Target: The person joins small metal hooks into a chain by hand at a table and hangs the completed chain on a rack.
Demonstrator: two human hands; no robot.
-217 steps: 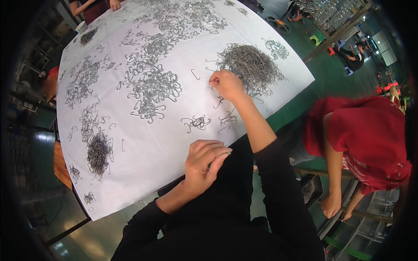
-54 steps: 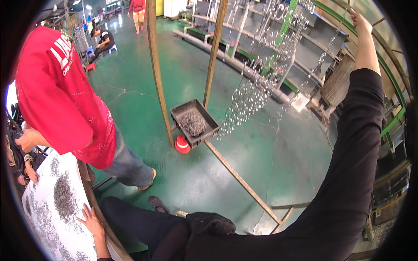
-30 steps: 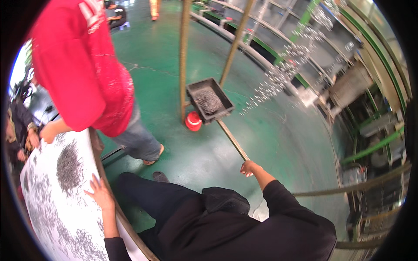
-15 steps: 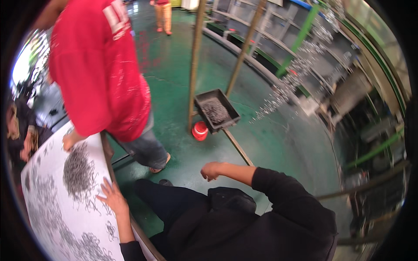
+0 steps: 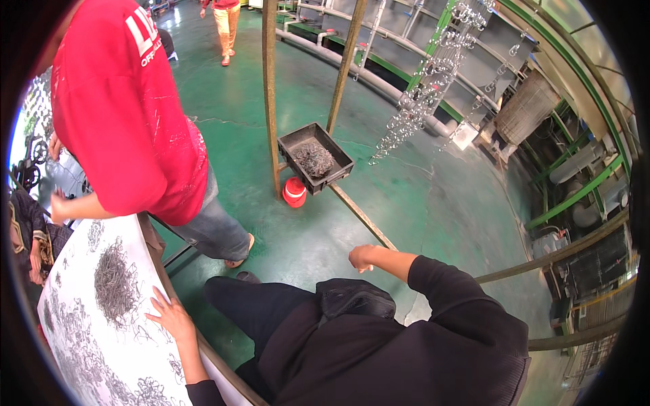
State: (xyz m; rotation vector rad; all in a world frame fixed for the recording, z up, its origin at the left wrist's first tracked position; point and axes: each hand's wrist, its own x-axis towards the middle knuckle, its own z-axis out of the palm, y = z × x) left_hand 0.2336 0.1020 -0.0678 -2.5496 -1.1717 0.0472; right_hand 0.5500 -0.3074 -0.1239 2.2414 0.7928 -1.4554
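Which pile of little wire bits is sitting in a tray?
The grey wire pile inside the black tray on the post. The other pile lies loose on the white table.

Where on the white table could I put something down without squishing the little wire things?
The table is mostly crowded. A dense wire pile sits near its edge, with loose wire pieces spread below it. The barest patch is the white strip beside the left hand, between that pile and the table's edge. The right hand is off the table.

The surface is white, with grey wire clips on it. The floor is green. A black tray stands above a red cone. A co-worker's shirt is red.
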